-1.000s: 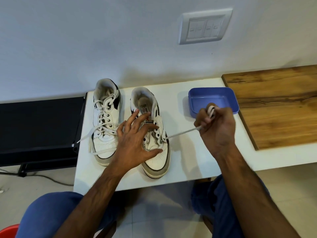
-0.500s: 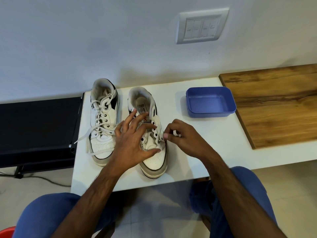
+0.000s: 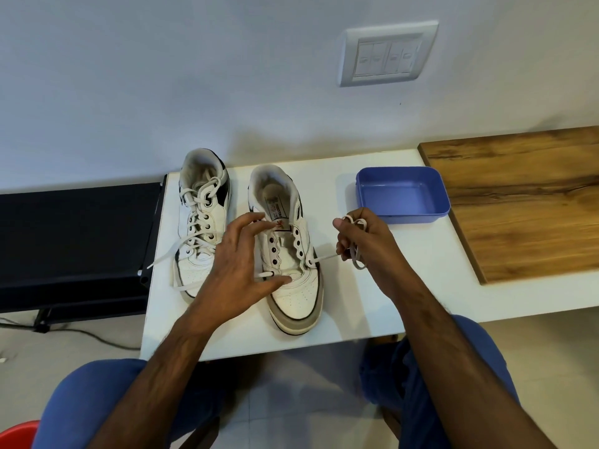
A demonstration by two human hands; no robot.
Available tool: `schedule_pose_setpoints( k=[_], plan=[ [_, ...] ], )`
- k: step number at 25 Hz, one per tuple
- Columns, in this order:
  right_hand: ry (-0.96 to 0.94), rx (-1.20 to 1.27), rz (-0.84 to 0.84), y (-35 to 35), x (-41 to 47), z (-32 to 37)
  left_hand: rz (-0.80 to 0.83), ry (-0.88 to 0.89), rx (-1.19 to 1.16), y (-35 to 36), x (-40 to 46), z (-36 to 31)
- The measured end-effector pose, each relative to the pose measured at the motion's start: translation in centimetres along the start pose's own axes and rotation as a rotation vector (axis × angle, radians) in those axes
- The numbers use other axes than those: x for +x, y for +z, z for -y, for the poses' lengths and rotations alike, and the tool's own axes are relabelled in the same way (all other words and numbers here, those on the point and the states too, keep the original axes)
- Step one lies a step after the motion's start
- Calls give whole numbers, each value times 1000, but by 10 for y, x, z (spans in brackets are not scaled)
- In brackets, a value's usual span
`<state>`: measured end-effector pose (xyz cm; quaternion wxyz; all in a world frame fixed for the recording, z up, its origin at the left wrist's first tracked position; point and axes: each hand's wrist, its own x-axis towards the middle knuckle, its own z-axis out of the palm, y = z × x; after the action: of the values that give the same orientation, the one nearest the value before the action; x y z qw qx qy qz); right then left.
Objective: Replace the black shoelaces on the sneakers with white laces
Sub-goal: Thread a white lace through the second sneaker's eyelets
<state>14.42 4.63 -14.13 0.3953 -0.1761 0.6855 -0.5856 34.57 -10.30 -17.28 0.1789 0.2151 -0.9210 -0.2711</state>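
Two white sneakers stand side by side on the white table (image 3: 405, 296), toes toward me. The left sneaker (image 3: 199, 222) is fully laced in white, its lace ends trailing left. The right sneaker (image 3: 291, 264) has most eyelets bare; a white lace (image 3: 325, 257) runs through its lowest eyelets. My left hand (image 3: 240, 270) rests spread over that shoe, thumb on the toe box and fingers on the tongue. My right hand (image 3: 363, 244), just right of the shoe, grips the bunched white lace, which runs taut from the lower right eyelet. No black lace is in sight.
A blue plastic tray (image 3: 444, 202) sits behind my right hand. A wooden board (image 3: 525, 205) lies at the table's right. A black unit (image 3: 74, 241) adjoins the table's left edge. The wall with a switch plate (image 3: 387, 55) stands behind. My knees are under the table's front edge.
My right hand pulled the lace out to the right, came back to the shoe's side, and now draws a gathered length away to the right again. My left hand stayed on the shoe.
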Motion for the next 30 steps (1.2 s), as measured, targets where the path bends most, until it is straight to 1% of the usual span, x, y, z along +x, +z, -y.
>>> schedule_pose_setpoints(
  k=[1,4,5,8,10,12,14,16,18,19,20,22,23,24,25,27,28,29,30],
  plan=[
    [11,-53,20,1,2,0,0,9,55,-5,-2,-2],
    [-63,-525,157,11,0,-3,12,69,352,6,-2,-19],
    [-103,-650,207,13,0,-7,31,89,410,15,0,-25],
    [-159,-880,289,13,-1,-13,77,107,445,27,5,-25],
    [-170,-930,308,12,-1,-11,79,107,421,29,5,-21],
    [-139,-795,318,14,-1,-8,84,102,387,31,4,-21],
    [-91,-637,293,17,-2,-7,81,107,359,32,5,-21],
    [-80,-522,275,16,-5,-5,83,121,345,30,5,-17],
    [-91,-330,256,11,-8,1,88,137,343,26,5,-13],
    [-109,-161,246,6,-9,4,92,142,332,25,6,-12],
    [-132,64,252,-1,-9,7,94,142,318,24,6,-12],
    [-197,589,346,-15,-7,12,97,137,299,24,5,-13],
    [-229,796,407,-18,-7,13,95,132,296,23,5,-13],
    [-250,942,455,-19,-8,14,92,129,296,23,4,-13],
    [-262,1038,491,-20,-9,15,91,127,297,23,4,-13],
    [-269,1110,537,-19,-11,18,99,124,297,24,4,-14],
    [-249,1071,535,-18,-13,20,102,123,298,24,4,-15],
    [-204,957,505,-16,-13,21,107,123,305,24,4,-15],
    [-153,742,418,-16,-12,20,115,127,315,24,3,-15]
  ],
)
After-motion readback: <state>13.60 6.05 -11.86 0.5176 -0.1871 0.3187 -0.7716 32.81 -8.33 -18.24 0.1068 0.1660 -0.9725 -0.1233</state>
